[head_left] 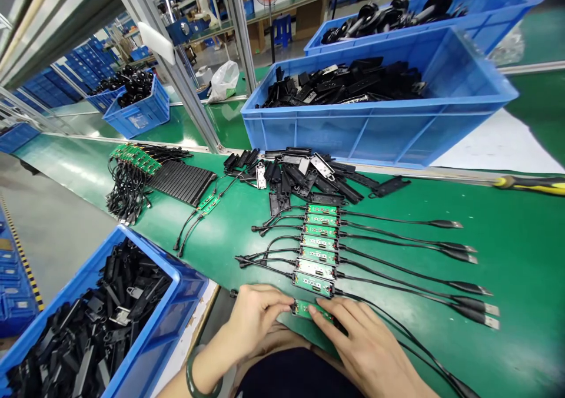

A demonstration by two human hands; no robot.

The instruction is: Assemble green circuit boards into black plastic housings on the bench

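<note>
Near the table's front edge lies a small green circuit board (302,309), partly covered by my fingers. My left hand (258,312) is closed in a pinch at its left end, where a black cable seems to run under the fingers; a connector tip (233,293) shows beyond the hand. Thumb and fingers of my right hand (353,327) press on the board's right part, gripping it. Just beyond sits a column of several similar boards (318,243) in black casings, with short cables to the left and USB cables (468,314) to the right.
Black casing parts (295,174) lie heaped behind the column. A blue bin (375,130) stands at the back, another blue bin (176,292) at front left. Bundled boards (135,158), a row of black casings (183,182) and two loose boards (209,202) lie left. A yellow-handled screwdriver (529,183) rests right.
</note>
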